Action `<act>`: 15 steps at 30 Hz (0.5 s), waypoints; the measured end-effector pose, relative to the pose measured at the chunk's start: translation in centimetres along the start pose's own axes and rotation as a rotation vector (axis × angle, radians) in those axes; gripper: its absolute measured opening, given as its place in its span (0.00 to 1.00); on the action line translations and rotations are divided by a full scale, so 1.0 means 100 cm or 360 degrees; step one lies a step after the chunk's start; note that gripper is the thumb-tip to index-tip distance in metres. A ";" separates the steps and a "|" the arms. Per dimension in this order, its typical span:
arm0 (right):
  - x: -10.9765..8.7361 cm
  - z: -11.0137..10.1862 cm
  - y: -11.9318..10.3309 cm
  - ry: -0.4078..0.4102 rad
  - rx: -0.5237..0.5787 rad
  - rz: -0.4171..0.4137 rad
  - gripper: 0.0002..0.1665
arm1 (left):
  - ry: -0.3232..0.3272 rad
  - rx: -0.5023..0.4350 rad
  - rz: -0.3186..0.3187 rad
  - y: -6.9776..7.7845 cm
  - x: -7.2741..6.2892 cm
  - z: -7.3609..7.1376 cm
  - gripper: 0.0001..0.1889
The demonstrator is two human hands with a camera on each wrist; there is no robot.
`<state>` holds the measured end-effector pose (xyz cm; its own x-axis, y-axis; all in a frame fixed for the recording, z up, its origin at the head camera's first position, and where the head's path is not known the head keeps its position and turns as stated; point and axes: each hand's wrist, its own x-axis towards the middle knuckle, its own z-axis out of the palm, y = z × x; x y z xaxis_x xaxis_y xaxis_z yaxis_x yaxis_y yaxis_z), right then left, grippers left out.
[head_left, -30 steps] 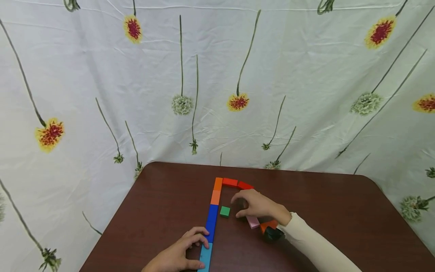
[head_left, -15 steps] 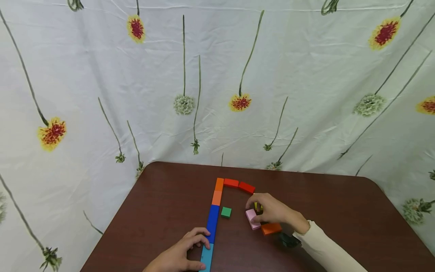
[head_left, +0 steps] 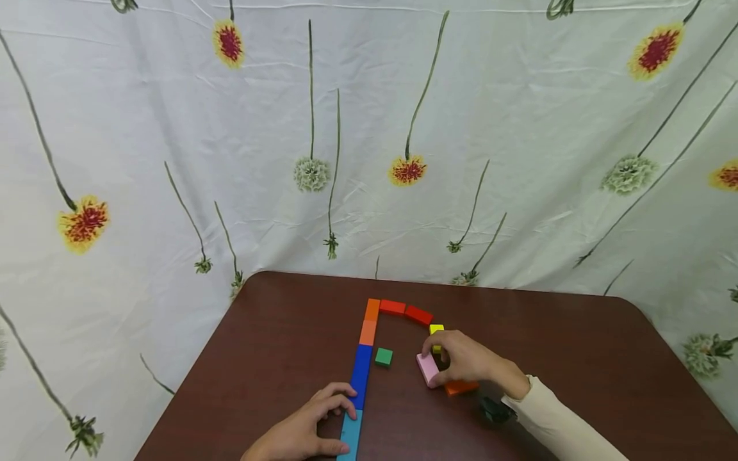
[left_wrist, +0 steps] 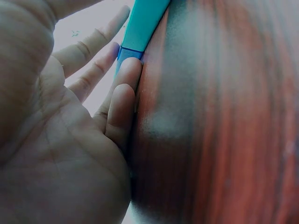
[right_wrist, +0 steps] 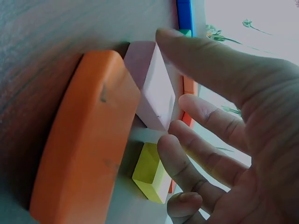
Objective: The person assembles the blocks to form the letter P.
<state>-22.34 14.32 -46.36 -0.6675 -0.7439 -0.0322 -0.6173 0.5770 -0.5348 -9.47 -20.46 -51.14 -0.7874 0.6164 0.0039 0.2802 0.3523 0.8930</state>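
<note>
In the head view my right hand (head_left: 469, 357) spans a pink block (head_left: 428, 370), its thumb and index finger pinching the block at its two ends. The right wrist view has the pink block (right_wrist: 156, 88) between thumb and fingers, with a yellow block (right_wrist: 153, 172) below the fingers and a large orange block (right_wrist: 86, 140) alongside. My left hand (head_left: 305, 426) rests by the row's near end, fingers loosely bent; its thumb touches the light blue block (head_left: 350, 432) and its fingertips the dark blue block (head_left: 361, 371). In the left wrist view the palm (left_wrist: 60, 154) lies beside the teal-looking block (left_wrist: 145, 23).
Two orange blocks (head_left: 370, 320) continue the row away from me. Two red blocks (head_left: 405, 311) curve right from its far end. A small green block (head_left: 383, 357) lies inside the curve. A dark object (head_left: 497, 410) sits under the right wrist, on the brown table (head_left: 548, 339). Flowered cloth hangs behind.
My right hand has shifted right and toward me from beside the green block, then closed on the pink block. The yellow block, hidden a second ago, now shows. My left hand has stayed put.
</note>
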 end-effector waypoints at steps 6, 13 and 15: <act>0.000 0.002 0.000 -0.0021 -0.0034 0.0041 0.26 | -0.0006 0.0006 0.0000 0.000 0.001 0.000 0.15; 0.002 0.002 0.002 -0.0048 -0.0100 0.0043 0.25 | -0.0024 -0.0018 -0.0030 0.001 0.002 0.000 0.15; 0.003 -0.001 0.002 -0.0059 -0.0123 0.0037 0.25 | -0.0027 -0.0020 -0.0042 0.001 0.001 0.000 0.14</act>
<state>-22.74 14.20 -46.39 -0.6671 -0.7411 -0.0760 -0.6329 0.6176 -0.4669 -9.56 -20.33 -51.08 -0.7851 0.6188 -0.0270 0.2526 0.3596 0.8982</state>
